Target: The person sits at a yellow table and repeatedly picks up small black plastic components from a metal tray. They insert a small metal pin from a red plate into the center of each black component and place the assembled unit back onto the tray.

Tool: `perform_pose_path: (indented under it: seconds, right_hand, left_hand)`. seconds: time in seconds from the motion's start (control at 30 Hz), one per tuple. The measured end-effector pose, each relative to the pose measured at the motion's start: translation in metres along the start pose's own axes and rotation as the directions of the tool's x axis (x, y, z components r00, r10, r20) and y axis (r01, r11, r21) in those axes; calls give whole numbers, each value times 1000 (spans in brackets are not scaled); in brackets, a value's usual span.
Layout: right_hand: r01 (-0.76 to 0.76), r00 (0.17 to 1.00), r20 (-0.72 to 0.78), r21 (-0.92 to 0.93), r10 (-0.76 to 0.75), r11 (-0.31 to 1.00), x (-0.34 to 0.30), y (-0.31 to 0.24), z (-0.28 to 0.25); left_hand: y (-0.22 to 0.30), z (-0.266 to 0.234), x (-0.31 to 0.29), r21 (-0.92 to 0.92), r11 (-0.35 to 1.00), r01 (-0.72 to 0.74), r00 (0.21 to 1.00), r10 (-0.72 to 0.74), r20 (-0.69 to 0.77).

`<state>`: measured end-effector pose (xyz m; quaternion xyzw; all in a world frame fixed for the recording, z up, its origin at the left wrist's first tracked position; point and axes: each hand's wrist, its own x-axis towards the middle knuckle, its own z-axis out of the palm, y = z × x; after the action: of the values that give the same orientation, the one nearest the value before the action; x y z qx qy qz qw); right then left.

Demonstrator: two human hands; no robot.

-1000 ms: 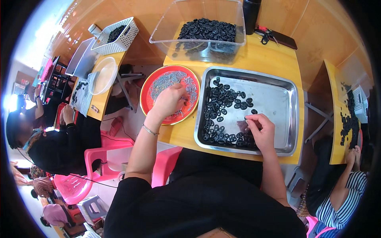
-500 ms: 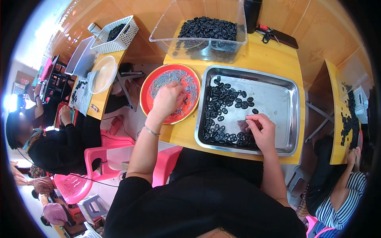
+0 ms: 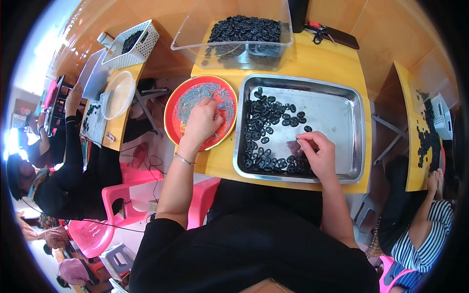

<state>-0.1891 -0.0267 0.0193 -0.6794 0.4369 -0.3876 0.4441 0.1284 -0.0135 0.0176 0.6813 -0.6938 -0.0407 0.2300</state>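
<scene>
My left hand [image 3: 202,122] is over a round red tray [image 3: 174,139] filled with small thin grey pieces [image 3: 189,100]. Its fingers are curled together and reach down among them; what they pinch, if anything, is hidden. My right hand [image 3: 320,154] hovers above the near part of a rectangular metal tray [image 3: 337,110], thumb and forefinger closed on a small black piece, mostly hidden by the fingertips. Many black oval pieces with two holes [image 3: 266,124] lie loose in the tray's left half, some beneath my right hand.
Behind the trays stands a clear plastic bin [image 3: 229,46] heaped with black pieces. Scissors [image 3: 320,35] and a dark case [image 3: 342,40] lie at the back right. At a left table, a person in black sits near a white basket [image 3: 139,46]. Another, in stripes, works at the right.
The whole view has shifted slightly, moving the trays up and left. My left fingers have curled further over the grey pieces. The person at the left has raised an arm.
</scene>
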Motion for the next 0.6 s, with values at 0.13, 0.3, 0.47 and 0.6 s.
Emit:
perform_pose_path:
  seconds: [0.13,0.3,0.47,0.6]
  right_hand:
    - [-22,999,-25,70,24,997,0,4,-4]
    - [-25,997,-68,61,29,998,4,-2,-13]
    - [-1,997,-82,-88,-7,996,8,-6,-18]
    - [9,998,-53,-91,-14,996,8,-8,-13]
  left_hand:
    - [7,-7,1,-179,962,206,979,-203,32]
    - [4,-21,-5,-623,742,247,955,-295,28]
    - [-11,-25,-15,-623,694,360,920,-377,110]
    - [-20,-19,-22,-684,677,273,937,-348,30]
